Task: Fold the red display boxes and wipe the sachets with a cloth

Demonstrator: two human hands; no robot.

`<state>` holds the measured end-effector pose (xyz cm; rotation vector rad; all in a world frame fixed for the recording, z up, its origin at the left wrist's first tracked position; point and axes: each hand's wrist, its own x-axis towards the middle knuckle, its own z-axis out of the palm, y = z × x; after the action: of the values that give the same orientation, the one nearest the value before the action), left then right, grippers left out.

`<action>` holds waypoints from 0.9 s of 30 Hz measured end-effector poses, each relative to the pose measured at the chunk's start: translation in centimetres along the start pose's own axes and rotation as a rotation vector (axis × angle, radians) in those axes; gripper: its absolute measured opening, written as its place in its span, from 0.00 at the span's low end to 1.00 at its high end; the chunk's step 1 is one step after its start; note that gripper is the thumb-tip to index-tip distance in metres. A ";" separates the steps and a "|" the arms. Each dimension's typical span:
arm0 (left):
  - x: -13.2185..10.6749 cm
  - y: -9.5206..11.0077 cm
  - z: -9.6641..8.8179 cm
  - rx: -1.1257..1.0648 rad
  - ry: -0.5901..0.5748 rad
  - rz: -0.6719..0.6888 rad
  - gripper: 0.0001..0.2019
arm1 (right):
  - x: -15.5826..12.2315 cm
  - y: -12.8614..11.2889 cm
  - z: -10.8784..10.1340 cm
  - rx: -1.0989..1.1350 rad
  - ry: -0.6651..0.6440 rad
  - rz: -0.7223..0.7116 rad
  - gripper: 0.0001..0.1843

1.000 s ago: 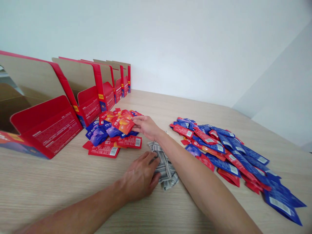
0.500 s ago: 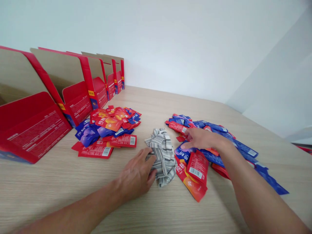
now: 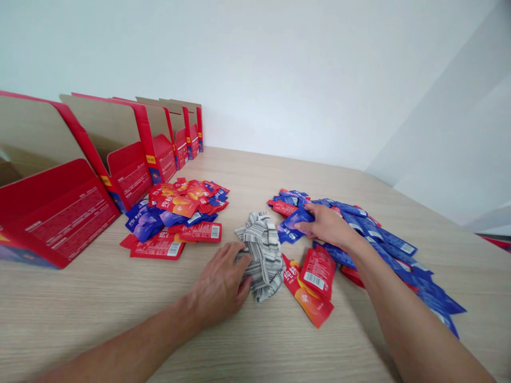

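Observation:
In the head view, my left hand [image 3: 223, 282] rests on the table with its fingers and thumb curled around the left edge of a crumpled grey-and-white striped cloth [image 3: 263, 250]. My right hand [image 3: 325, 223] pinches a blue sachet [image 3: 296, 219] between thumb and fingers, over the right-hand pile. Another blue sachet [image 3: 289, 235] shows just below it, partly overlapped. Close to the cloth's right side lie an orange-red sachet [image 3: 309, 298] and a red sachet [image 3: 319, 271] with its barcode side up. My right forearm covers part of the pile of blue and red sachets [image 3: 383, 234].
On the left, a second heap of red and blue sachets [image 3: 179, 207] lies in front of a row of open red cardboard boxes [image 3: 56, 218]. The boxes run back along the table [image 3: 247, 165] towards a white wall [image 3: 259, 80].
My right hand has drawn a blue sachet away from the front sachets, moving it slightly up and back. The red sachets near the cloth are more exposed. My left hand stays at the cloth.

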<state>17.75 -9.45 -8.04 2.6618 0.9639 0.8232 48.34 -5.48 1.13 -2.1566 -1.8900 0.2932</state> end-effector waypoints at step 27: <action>0.0 -0.1 0.1 0.023 -0.052 0.062 0.10 | -7.7 -7.2 6.5 0.325 0.036 -0.269 0.22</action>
<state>17.78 -9.36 -8.11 2.7308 0.8878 0.7559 38.49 -11.84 -2.88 -1.6690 -1.9286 0.4658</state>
